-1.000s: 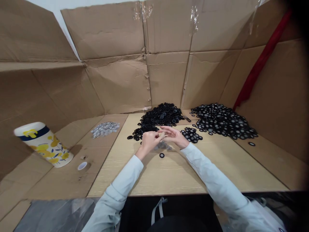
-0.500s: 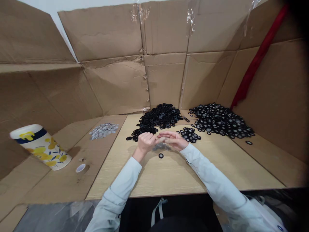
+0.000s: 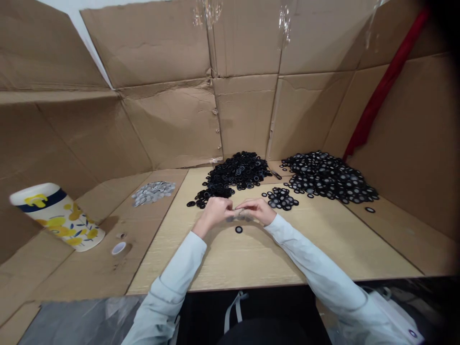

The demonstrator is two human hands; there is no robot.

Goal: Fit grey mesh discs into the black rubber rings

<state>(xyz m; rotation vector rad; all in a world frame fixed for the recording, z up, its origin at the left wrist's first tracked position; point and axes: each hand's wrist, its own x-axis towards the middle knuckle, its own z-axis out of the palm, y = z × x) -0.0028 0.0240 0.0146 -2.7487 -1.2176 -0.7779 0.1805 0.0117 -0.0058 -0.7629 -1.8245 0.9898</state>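
My left hand (image 3: 217,211) is closed in a pinch, its fingertips meeting those of my right hand (image 3: 258,210), which is pinched too. Whatever lies between the fingertips is too small to make out. Under the fingers a few grey discs (image 3: 245,218) show in part. Just nearer to me lies one black ring with a pale centre (image 3: 239,230). Behind my left hand rises a heap of black rings (image 3: 239,170). A small group of black rings with pale centres (image 3: 282,198) sits right beside my right hand.
A large heap of rings with pale centres (image 3: 330,177) is at the back right. Grey discs (image 3: 153,192) are piled on the left cardboard. A patterned tumbler (image 3: 63,218) and a tape roll (image 3: 119,248) stand farther left. Cardboard walls (image 3: 168,124) enclose the table.
My left hand has turned from a fist seen from the back into a pinch. My right hand's fingers have bent in more. The view has shifted slightly.
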